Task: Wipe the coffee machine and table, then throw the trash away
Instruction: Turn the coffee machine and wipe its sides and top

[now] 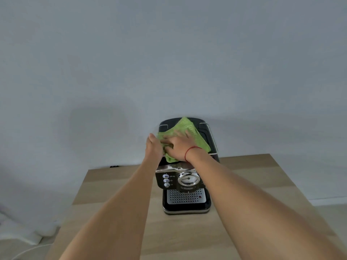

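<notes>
Here's the coffee machine (pixel 187 204), black and chrome, standing on the wooden table (pixel 262 175) towards its far edge, with its back close against the pale wall (pixel 169 53). Both bare arms reach out over the tabletop to the top of it. A green cloth (pixel 189 126) lies draped across that top, one corner poking up at the back and the other end hanging just over the front-left edge. The right hand (pixel 178 147) is on it, palm down, fingers laid out flat and a little apart, pressing the cloth onto the lid. There's a thin red string (pixel 189 151) round that wrist. The left hand (pixel 154 145) sits at the machine's left top edge, right beside the right hand and touching the cloth's near-left end; its fingers are blurred and partly tucked under the other hand, so I can't tell whether they're pinching the cloth or merely resting against it. Below the hands the machine's front shows plainly: three small round buttons (pixel 166 180) stacked on the left, a round dial (pixel 187 179) in the middle, and the perforated metal drip tray (pixel 185 197) at the base.
</notes>
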Motion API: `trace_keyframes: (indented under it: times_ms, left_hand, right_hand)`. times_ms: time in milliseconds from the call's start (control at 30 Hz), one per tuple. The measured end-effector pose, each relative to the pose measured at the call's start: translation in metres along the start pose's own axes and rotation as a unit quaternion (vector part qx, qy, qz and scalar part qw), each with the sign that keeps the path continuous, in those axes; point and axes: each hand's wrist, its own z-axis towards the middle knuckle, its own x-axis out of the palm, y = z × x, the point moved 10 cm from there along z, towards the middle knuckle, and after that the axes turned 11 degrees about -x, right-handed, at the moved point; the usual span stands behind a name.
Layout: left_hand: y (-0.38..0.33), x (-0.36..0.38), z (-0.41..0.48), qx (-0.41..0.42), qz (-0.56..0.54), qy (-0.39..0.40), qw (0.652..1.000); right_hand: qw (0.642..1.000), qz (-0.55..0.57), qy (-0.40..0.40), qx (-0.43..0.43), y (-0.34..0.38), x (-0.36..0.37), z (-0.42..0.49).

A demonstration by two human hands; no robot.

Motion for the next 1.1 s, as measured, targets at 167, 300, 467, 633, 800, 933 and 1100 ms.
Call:
trace_keyframes:
  times_ms: [167,300,467,633,800,933,1100]
  left_hand:
    - [0.003,0.0,-0.005,-0.022,0.027,-0.003,0.999]
    - [-0.001,-0.001,-0.009,0.006,0.065,-0.017,0.998]
    - [0.002,0.001,-0.002,0.012,0.07,-0.013,0.997]
    - [-0.003,-0.002,-0.003,0.032,0.069,-0.027,0.997]
    - [-0.017,-0.019,-0.023,0.076,0.164,-0.118,0.977]
    - [-0.071,-0.01,-0.06,0.287,0.328,-0.198,0.878]
    - [-0.053,0.035,-0.061,0.241,0.555,-0.129,0.785]
  right_hand:
    - [0.996,0.058,-0.034,0.062,-0.021,-0.006,-0.027]
    - [0.968,0.065,0.003,0.241,-0.055,-0.01,-0.045]
    - [0.965,0.086,-0.031,0.244,-0.063,-0.01,-0.031]
    - [0.991,0.034,-0.038,0.128,-0.031,-0.005,-0.017]
    - [0.945,0.287,-0.071,0.137,-0.021,-0.026,-0.046]
    - [0.947,0.187,-0.16,0.208,-0.055,-0.072,-0.072]
    - [0.961,0.045,-0.046,0.268,-0.054,-0.053,-0.076]
